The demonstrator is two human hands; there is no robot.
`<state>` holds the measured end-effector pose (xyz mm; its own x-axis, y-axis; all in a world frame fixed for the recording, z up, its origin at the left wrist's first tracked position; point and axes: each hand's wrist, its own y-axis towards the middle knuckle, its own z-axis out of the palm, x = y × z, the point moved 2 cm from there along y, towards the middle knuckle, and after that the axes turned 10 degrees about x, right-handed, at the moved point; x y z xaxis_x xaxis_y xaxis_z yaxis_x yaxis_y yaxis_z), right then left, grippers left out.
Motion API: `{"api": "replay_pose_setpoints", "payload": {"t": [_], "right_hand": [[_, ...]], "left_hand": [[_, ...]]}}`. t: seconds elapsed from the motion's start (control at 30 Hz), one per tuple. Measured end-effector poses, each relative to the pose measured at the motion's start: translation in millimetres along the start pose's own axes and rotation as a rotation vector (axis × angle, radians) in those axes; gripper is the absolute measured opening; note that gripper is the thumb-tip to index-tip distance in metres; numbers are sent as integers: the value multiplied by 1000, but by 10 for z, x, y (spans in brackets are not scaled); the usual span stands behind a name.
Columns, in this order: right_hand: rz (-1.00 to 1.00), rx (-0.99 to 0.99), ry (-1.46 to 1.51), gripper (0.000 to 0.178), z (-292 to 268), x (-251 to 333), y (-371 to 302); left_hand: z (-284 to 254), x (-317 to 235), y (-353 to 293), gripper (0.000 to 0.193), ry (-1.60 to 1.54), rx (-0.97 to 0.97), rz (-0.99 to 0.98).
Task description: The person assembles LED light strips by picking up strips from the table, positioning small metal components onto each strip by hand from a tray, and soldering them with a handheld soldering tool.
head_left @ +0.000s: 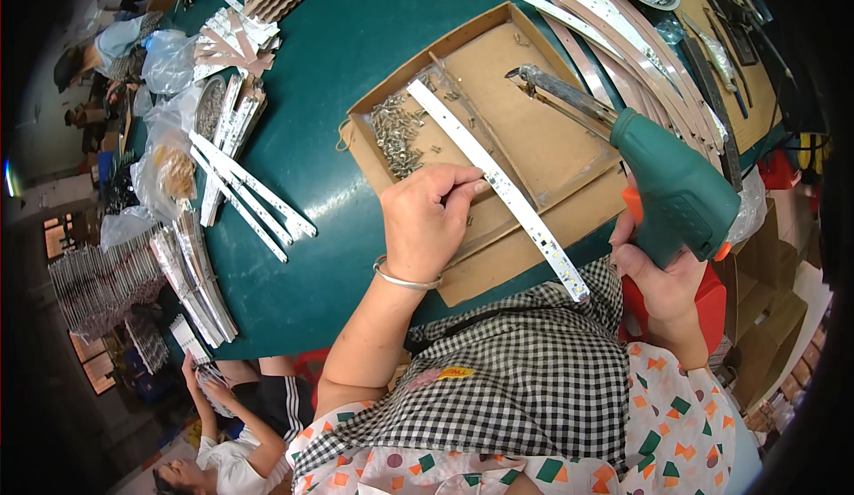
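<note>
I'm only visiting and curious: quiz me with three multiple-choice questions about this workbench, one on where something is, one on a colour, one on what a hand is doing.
1. Where does the heap of small metal screws lie?
A. In the left compartment of the cardboard tray
B. On the bare table top
C. In the person's lap

2. What colour is the body of the power screwdriver?
A. Yellow
B. Green
C. Black

3. What is the left hand doing?
A. Resting flat and empty on the table
B. Holding a plastic bag
C. Pinching the long white strip with its fingertips

Answers:
1. A, the screws sit inside the tray beside its divider.
2. B, its housing is green with small orange parts, gripped by the right hand.
3. C, the thumb and fingers close on the strip, which runs slantwise across the tray.
</note>
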<state>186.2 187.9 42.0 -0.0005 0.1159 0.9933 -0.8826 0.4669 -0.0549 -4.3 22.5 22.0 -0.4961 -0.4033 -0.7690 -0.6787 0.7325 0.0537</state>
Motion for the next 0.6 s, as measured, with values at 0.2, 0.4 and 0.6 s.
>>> {"api": "replay_pose_setpoints", "payload": {"t": [0.2, 0.4, 0.6], "right_hand": [[-23, 87, 22, 45, -40, 40, -8], [-53, 77, 36, 48, -63, 33, -27], [-32, 76, 40, 50, -91, 8, -44]], "left_hand": [[6, -4, 4, 11, 10, 16, -1], [15, 11, -8, 10, 34, 4, 6], [16, -2, -11, 9, 44, -9, 27]]}}
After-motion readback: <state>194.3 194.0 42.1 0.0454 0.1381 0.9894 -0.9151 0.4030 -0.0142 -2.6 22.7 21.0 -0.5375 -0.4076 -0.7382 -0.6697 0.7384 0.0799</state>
